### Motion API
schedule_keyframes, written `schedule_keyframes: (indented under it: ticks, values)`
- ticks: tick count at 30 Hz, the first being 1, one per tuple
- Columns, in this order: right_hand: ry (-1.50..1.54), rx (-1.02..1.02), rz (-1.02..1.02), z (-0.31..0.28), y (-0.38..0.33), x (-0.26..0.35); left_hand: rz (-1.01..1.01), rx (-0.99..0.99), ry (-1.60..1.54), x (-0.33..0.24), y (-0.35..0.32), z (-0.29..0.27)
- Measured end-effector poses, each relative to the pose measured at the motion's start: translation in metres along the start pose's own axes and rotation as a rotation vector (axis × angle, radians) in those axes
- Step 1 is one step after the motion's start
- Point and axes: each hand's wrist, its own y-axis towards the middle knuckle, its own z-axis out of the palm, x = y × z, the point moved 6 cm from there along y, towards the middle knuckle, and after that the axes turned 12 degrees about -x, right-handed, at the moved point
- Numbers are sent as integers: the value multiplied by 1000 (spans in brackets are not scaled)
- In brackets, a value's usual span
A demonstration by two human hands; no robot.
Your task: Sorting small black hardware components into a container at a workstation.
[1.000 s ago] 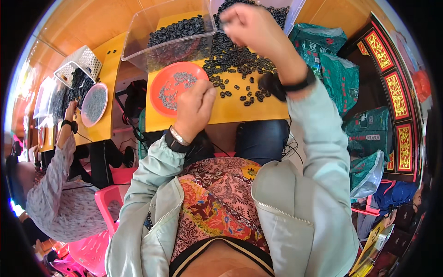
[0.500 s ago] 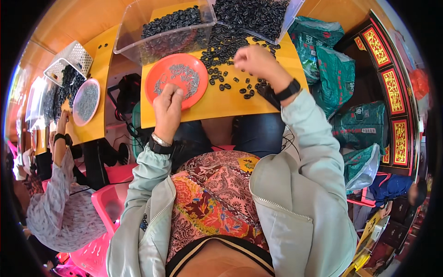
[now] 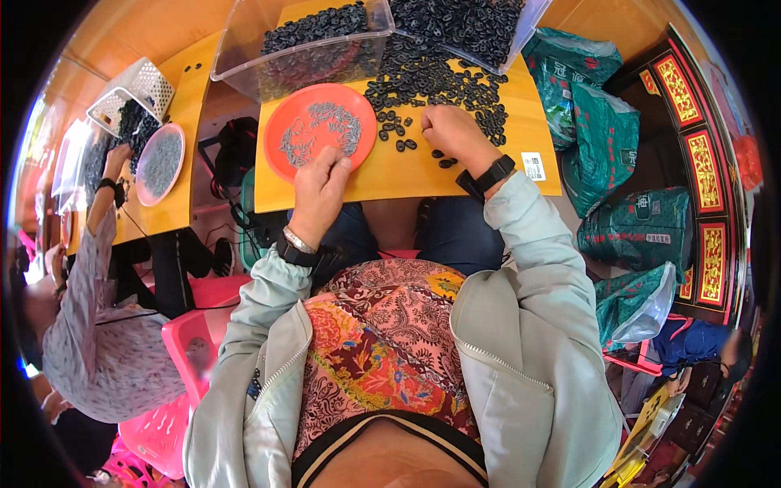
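My left hand (image 3: 320,193) is at the near right rim of a red plate (image 3: 275,163), thumb and fingers pressed together; anything held is hidden. Small grey metal pieces (image 3: 333,122) lie in the plate. My right hand (image 3: 455,132) is closed over the yellow table (image 3: 390,180), right of the plate, its fingertips turned away from view, so I cannot see what is in them. Small black oval pieces with holes (image 3: 439,85) spread beyond and beside it. A few loose black pieces (image 3: 406,145) lie between the plate and my right hand.
Behind the plate stands a clear plastic bin (image 3: 317,61) of black pieces; a second clear bin (image 3: 521,37) spills more. Green bags (image 3: 606,134) stand right of the table. At left, another person's hand (image 3: 118,159) works beside a plate (image 3: 160,167) and a white basket (image 3: 146,85).
My right hand has come nearer to me and closed more. My left hand has drawn back slightly from the plate's middle. A white label on the table is uncovered. The view has shifted a little.
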Motion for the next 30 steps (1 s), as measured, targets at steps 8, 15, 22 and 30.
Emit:
schedule_keyframes:
  ticks: [8,15,22,30]
  values:
    - [51,-69,-7,9,0,-1,172,53,186,-15,-3,-1]
    - [69,-224,10,-9,-6,2,492,195,554,-24,-10,19]
    - [427,-360,255,-53,-30,-33,538,206,650,-7,-10,35]
    - [968,-250,475,-63,-59,-31,575,261,551,-11,-13,48]
